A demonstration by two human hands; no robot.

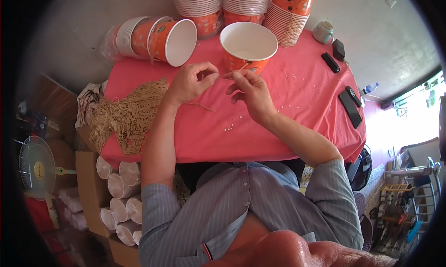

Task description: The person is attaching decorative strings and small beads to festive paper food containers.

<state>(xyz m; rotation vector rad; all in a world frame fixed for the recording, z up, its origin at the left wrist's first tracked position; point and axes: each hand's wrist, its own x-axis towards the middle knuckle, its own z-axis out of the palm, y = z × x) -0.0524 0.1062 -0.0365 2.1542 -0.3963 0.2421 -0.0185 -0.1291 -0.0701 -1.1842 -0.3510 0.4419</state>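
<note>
My left hand (194, 82) is above the middle of the table, fingers curled in and thumb against them. What it pinches, if anything, is too small to make out. Just to its right, my right hand (252, 91) has thumb and forefinger pressed together, with the other fingers bent and slightly apart; a thin thing may be between the tips. Behind it stands an upright orange paper bucket (248, 37) with a white inside. A tan cord (200, 106) trails from beside my left wrist. Small white beads (228, 127) lie scattered on the pink tablecloth (204, 141).
A heap of tan cords (125, 116) covers the table's left side. Stacked orange buckets (197, 11) stand at the back; others (174, 43) lie sideways. A cup (324, 32), black phone (350, 109) and remote (330, 62) are at the right. Below left is a carton (93, 192) of white wrapped cones.
</note>
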